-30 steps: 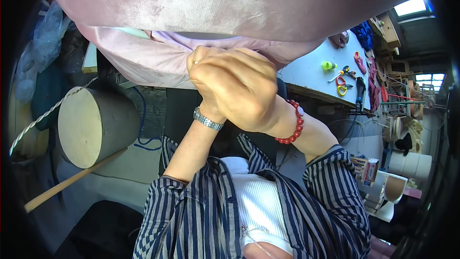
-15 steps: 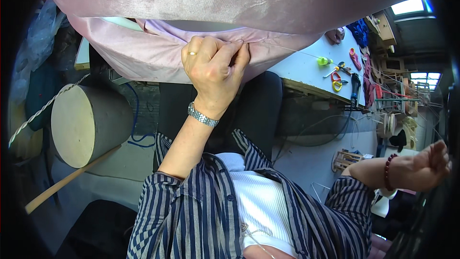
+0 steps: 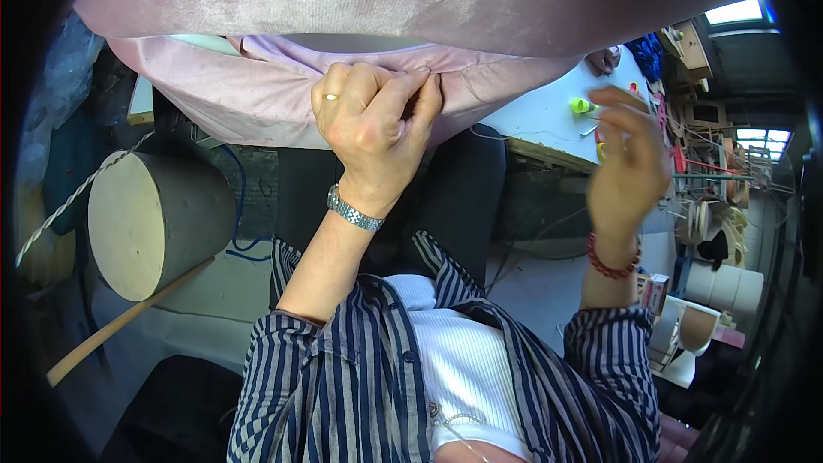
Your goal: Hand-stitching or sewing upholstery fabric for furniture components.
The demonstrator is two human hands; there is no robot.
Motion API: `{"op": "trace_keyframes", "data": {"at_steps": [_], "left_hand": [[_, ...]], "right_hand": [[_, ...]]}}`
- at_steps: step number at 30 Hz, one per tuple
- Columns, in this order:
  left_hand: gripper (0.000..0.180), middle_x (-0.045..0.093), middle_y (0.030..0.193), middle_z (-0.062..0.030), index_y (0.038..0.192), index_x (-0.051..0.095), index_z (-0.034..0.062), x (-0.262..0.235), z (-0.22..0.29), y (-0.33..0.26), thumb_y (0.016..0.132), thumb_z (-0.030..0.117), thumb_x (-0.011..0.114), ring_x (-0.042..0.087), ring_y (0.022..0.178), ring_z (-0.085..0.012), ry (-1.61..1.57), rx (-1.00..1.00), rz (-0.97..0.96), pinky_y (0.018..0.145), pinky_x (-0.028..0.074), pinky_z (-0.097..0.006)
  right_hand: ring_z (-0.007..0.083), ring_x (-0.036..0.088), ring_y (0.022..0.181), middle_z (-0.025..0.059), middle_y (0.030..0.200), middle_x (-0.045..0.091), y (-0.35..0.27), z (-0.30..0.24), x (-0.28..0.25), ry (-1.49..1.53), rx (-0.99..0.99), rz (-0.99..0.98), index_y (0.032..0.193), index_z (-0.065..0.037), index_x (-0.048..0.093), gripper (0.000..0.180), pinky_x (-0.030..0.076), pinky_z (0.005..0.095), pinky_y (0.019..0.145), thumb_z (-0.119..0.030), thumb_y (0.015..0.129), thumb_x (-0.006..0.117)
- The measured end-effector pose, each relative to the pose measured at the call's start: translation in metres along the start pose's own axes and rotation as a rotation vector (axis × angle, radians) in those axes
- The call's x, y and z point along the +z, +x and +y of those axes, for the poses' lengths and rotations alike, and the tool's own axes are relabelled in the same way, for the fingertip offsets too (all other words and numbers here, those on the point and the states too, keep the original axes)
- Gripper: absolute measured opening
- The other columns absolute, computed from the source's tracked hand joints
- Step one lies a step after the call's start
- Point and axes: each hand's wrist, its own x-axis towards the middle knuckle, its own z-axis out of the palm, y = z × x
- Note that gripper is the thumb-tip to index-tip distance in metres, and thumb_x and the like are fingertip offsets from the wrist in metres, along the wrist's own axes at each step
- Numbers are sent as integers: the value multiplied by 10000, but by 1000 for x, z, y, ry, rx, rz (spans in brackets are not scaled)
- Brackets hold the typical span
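While the big pink cloth [image 3: 411, 0] hangs across the top of the view, its folded edge droops down in front of the person. Down on the left sits a round drum shape [image 3: 146, 223] with a wooden stick [image 3: 129, 321] leaning by it. On the right stands a white table [image 3: 549, 111] with small bright tools, too blurry to tell apart.

The left hand [image 3: 377, 124] is bunched tight, pinching the fold of the cloth between thumb and fingers. It wears a ring and a silver watch [image 3: 354, 210]. The right hand [image 3: 630, 163] is up in the air near the table, apart from the cloth, with a red bead bracelet [image 3: 610, 261]. It is blurred, so whether it holds anything cannot be told.

Only one hand holds the fold. If that pinch gets loose, the fold could slip open, because the heavy cloth pulls down.
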Motion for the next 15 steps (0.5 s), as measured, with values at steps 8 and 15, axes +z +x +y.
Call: {"op": "trace_keyframes", "data": {"at_steps": [8, 15], "left_hand": [[141, 547, 673, 23, 738, 728, 125, 1, 6, 5, 651, 114, 838, 514, 697, -175, -22, -7, -3, 680, 370, -332], [143, 542, 664, 27, 739, 732, 127, 0, 3, 3, 646, 112, 840, 508, 680, -169, -28, -1, 14, 678, 368, -330]], "right_hand": [[272, 607, 774, 90, 862, 602, 30, 7, 58, -357, -464, -39, 889, -31, 682, 226, 513, 358, 664, 54, 680, 660], [247, 596, 768, 69, 859, 603, 32, 3, 55, -375, -452, -135, 891, -45, 678, 229, 510, 346, 661, 26, 673, 685]]}}
